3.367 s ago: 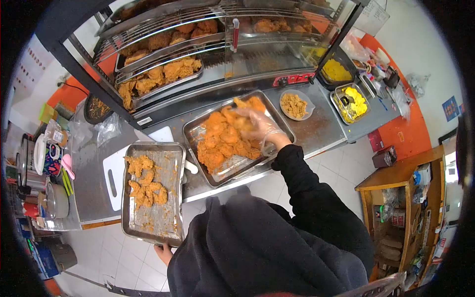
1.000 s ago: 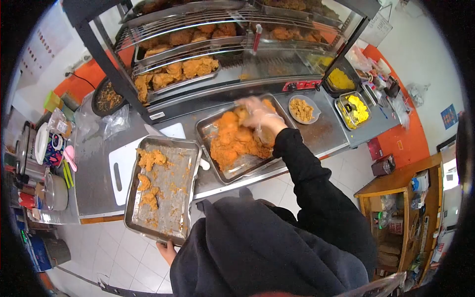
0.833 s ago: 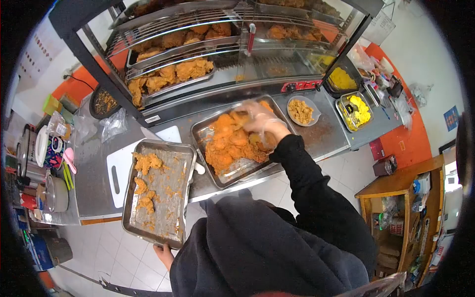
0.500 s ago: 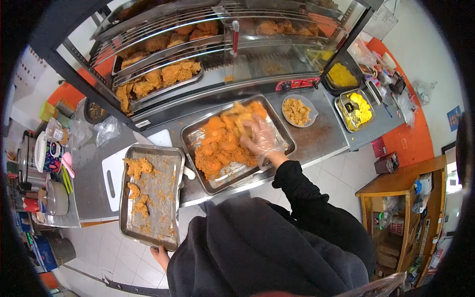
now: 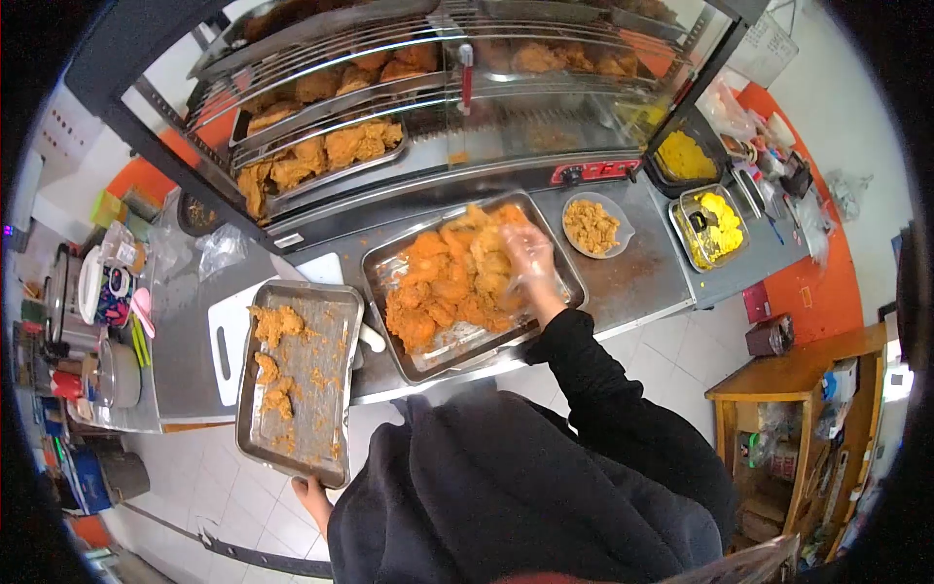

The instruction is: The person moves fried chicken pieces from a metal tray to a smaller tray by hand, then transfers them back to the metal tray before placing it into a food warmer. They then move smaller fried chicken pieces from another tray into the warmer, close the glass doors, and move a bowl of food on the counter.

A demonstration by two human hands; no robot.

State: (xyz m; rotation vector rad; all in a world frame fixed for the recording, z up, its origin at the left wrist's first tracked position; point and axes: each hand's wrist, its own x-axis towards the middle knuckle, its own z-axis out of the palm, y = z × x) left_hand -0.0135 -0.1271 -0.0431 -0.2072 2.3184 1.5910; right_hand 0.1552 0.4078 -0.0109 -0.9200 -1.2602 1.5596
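Observation:
My right hand, in a clear plastic glove, is over the right side of a metal tray piled with orange fried chicken. Its fingers are blurred against the pieces, so I cannot make out whether they grip one. Bare, my left hand holds the near edge of a second metal tray, its fingers partly under the rim. That tray bears a few fried pieces and crumbs, and overlaps a white cutting board.
A glass warming cabinet with fried chicken stands behind the trays. To the right are a bowl of small fried bits and a container of yellow food. A wooden shelf stands at the lower right.
My right hand has shifted slightly right and lifted a little off the chicken pile. My left hand remains at the second tray's edge. The whole view has moved slightly.

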